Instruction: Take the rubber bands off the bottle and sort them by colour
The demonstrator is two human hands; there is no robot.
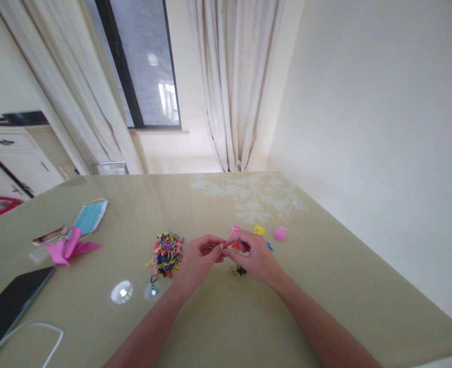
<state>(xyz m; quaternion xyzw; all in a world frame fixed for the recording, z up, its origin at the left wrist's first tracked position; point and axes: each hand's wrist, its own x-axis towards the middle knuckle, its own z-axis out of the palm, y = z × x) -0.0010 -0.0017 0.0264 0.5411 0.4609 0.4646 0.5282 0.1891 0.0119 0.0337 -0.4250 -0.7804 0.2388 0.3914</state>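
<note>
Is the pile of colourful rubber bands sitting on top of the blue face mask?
No, the pile of rubber bands lies on the bare table beside the left hand, well apart from the face mask.

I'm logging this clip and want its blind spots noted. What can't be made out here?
Head view only:
- Small yellow elastic band: pinched between left hand and right hand; fingers cover most of it.
- Little red item behind the right hand: mostly hidden, unidentifiable.
- Dark flat tablet and white cable: cut off by the left and bottom edges.
- Multicoloured heap of bands: too small to count.
</note>
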